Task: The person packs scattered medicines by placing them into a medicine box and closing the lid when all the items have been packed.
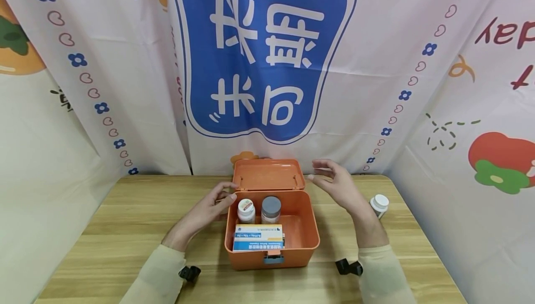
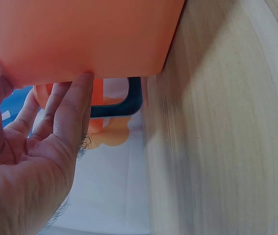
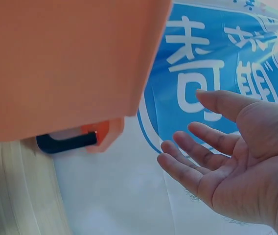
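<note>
An orange box stands on the table with its lid raised at the back. Inside are a white bottle, a grey-capped jar and a white-blue medicine carton. My left hand touches the back left corner of the box; in the left wrist view the left hand has its fingertips right at the back edge. My right hand hovers beside the lid's right side, holding nothing. The right wrist view shows the right hand with loosely spread fingers, apart from the box.
A white bottle stands on the table right of the box, partly behind my right forearm. A dark handle hangs from the lid's far side. The wooden table meets a printed curtain at the back.
</note>
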Demonstrator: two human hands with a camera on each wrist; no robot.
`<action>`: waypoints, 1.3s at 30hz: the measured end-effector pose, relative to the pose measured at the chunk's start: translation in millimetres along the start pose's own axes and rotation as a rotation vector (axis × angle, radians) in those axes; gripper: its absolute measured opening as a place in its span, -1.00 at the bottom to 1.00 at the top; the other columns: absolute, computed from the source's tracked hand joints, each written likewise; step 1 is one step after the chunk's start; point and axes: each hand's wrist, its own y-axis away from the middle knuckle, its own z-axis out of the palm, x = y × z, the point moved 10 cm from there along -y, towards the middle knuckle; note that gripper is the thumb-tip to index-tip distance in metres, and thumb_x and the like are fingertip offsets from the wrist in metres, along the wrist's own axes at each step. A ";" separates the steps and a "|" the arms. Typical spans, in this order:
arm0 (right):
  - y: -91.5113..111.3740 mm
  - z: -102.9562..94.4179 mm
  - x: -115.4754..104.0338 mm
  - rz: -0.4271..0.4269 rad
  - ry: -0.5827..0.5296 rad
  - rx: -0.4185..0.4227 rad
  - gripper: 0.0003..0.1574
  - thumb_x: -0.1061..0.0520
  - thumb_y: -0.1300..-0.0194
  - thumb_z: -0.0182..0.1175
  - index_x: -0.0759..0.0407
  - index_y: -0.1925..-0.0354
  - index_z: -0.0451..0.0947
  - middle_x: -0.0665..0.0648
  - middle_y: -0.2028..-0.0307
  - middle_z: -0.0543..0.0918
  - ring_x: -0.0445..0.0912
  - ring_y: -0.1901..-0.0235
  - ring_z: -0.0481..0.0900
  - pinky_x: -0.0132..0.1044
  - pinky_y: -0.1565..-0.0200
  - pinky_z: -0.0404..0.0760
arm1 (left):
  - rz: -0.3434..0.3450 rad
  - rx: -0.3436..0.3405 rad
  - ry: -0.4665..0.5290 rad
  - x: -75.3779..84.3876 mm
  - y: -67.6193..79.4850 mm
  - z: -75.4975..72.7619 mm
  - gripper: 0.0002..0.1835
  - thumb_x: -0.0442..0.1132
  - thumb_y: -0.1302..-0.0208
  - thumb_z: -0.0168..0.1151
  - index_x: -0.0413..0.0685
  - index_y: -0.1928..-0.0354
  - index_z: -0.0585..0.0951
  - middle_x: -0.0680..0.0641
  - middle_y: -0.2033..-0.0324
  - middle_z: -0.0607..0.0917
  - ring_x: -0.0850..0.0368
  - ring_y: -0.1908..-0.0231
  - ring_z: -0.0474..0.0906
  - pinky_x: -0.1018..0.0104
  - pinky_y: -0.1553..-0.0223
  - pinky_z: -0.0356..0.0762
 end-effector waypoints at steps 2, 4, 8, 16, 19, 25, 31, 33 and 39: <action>-0.1 -4.9 2.6 0.008 0.005 0.007 -0.34 0.05 -0.47 0.36 0.24 -0.40 0.45 0.36 -0.34 0.58 0.28 -0.36 0.59 0.06 -0.32 0.67 | -0.001 0.000 0.000 0.1 0.1 -0.1 -0.48 0.20 -0.59 0.10 0.27 -0.45 0.34 -0.27 -0.31 0.55 -0.18 -0.30 0.59 -0.15 -0.20 0.73; 0.2 -10.3 6.4 0.024 0.002 0.015 -0.32 0.01 -0.47 0.35 0.22 -0.41 0.44 0.35 -0.35 0.57 0.28 -0.38 0.57 0.08 -0.34 0.65 | -0.001 0.001 -0.002 0.3 0.1 -0.2 -0.47 0.20 -0.59 0.10 0.27 -0.45 0.34 -0.27 -0.31 0.55 -0.18 -0.30 0.59 -0.16 -0.20 0.73; 2.3 -20.4 12.6 0.050 -0.008 0.029 -0.29 -0.06 -0.48 0.34 0.20 -0.44 0.42 0.32 -0.38 0.54 0.24 -0.42 0.54 0.13 -0.39 0.60 | 0.000 -0.001 -0.002 1.0 0.6 -0.1 -0.47 0.20 -0.59 0.10 0.28 -0.46 0.34 -0.28 -0.31 0.54 -0.19 -0.31 0.58 -0.16 -0.20 0.73; 4.8 -39.3 24.3 0.092 -0.003 0.070 -0.26 -0.13 -0.49 0.32 0.16 -0.45 0.41 0.26 -0.44 0.50 0.19 -0.45 0.52 0.17 -0.43 0.54 | -0.002 -0.002 -0.006 1.2 0.8 0.2 -0.47 0.20 -0.59 0.09 0.29 -0.46 0.33 -0.28 -0.32 0.54 -0.21 -0.33 0.57 -0.18 -0.21 0.72; 6.6 -44.5 30.1 0.114 0.001 0.076 -0.25 -0.16 -0.50 0.30 0.13 -0.47 0.39 0.23 -0.47 0.47 0.17 -0.47 0.49 0.17 -0.46 0.52 | -0.001 -0.002 0.002 1.2 0.4 0.5 -0.47 0.19 -0.59 0.10 0.27 -0.46 0.33 -0.28 -0.31 0.54 -0.22 -0.33 0.57 -0.18 -0.22 0.71; 9.5 -54.6 37.8 0.117 0.012 0.099 -0.24 -0.16 -0.52 0.28 0.15 -0.48 0.37 0.24 -0.48 0.44 0.18 -0.48 0.47 0.16 -0.47 0.50 | -0.005 -0.002 0.001 0.3 0.9 0.6 -0.47 0.20 -0.59 0.10 0.28 -0.46 0.33 -0.28 -0.31 0.53 -0.21 -0.32 0.58 -0.18 -0.22 0.71; 12.9 -64.7 46.7 0.132 -0.022 0.115 -0.22 -0.15 -0.54 0.25 0.17 -0.52 0.32 0.27 -0.51 0.42 0.18 -0.51 0.44 0.02 -0.47 0.48 | -0.002 -0.001 0.000 0.7 0.9 0.8 -0.48 0.19 -0.59 0.09 0.27 -0.45 0.34 -0.27 -0.32 0.53 -0.19 -0.32 0.58 -0.17 -0.22 0.71; 14.0 -68.9 50.8 0.142 -0.017 0.123 -0.20 -0.16 -0.55 0.23 0.17 -0.53 0.30 0.27 -0.51 0.43 0.18 -0.51 0.44 -0.09 -0.45 0.49 | -0.003 0.000 -0.003 0.7 0.8 0.8 -0.48 0.20 -0.59 0.09 0.28 -0.45 0.34 -0.27 -0.32 0.54 -0.18 -0.31 0.58 -0.17 -0.22 0.72; 17.7 -81.1 60.3 0.155 -0.015 0.150 -0.21 -0.13 -0.57 0.21 0.17 -0.55 0.27 0.27 -0.49 0.43 0.19 -0.49 0.45 -0.59 -0.21 0.51 | -0.004 0.003 -0.010 1.1 1.8 0.2 -0.48 0.21 -0.59 0.09 0.30 -0.44 0.35 -0.26 -0.32 0.54 -0.18 -0.31 0.58 -0.17 -0.21 0.72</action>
